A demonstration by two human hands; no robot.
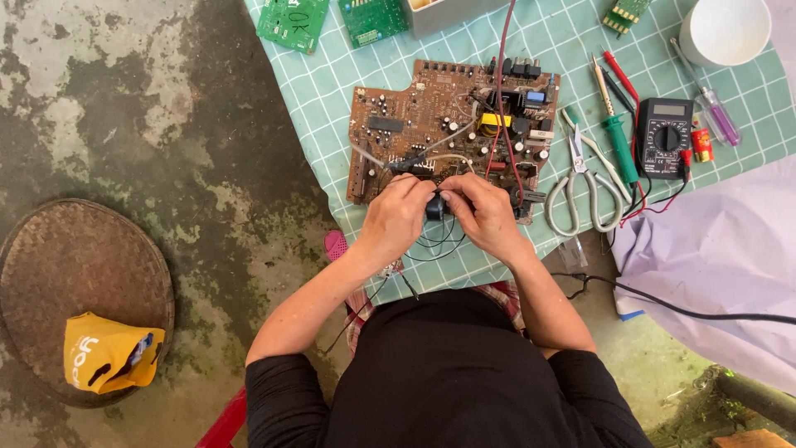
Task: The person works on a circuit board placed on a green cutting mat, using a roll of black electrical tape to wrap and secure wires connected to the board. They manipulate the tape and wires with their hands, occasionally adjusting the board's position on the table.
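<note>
At the near edge of the brown circuit board [452, 124], the left hand [396, 217] and right hand [487, 216] both pinch a small black component [434, 206], likely to steady it over the board. Its thin black wires [435, 243] trail toward the person; its long axis is unclear. Scissors [580, 187] lie beside on the checked surface [332, 108].

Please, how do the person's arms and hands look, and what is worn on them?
Both forearms are bare. Black sleeves are pushed up above the elbows, part of a black top. The left hand and right hand wear no gloves; no ring, watch or bracelet is visible.
</note>
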